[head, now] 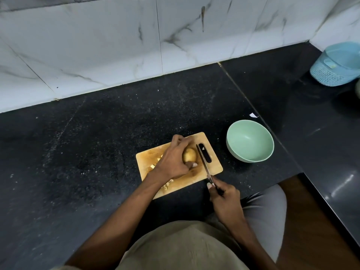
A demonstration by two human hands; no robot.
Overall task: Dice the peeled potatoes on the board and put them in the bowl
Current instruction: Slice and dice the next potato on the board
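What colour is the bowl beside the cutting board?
Pale mint green, inside and out; the bowl shows clearly in the head view.

L hand (pixel 174 160) on potato (pixel 189 155), knife (pixel 204 164) alongside

My feed: dim, cool light. Glare streaks on the glossy surface (pixel 331 152) at right. Wall tiles (pixel 97 45) bright, lines bowed by wide-angle distortion. Soft focus overall; edges smeared.

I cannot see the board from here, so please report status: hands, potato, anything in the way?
Left hand holds potato on board. Right hand grips knife, blade beside potato. Bowl empty. Nothing in the way.
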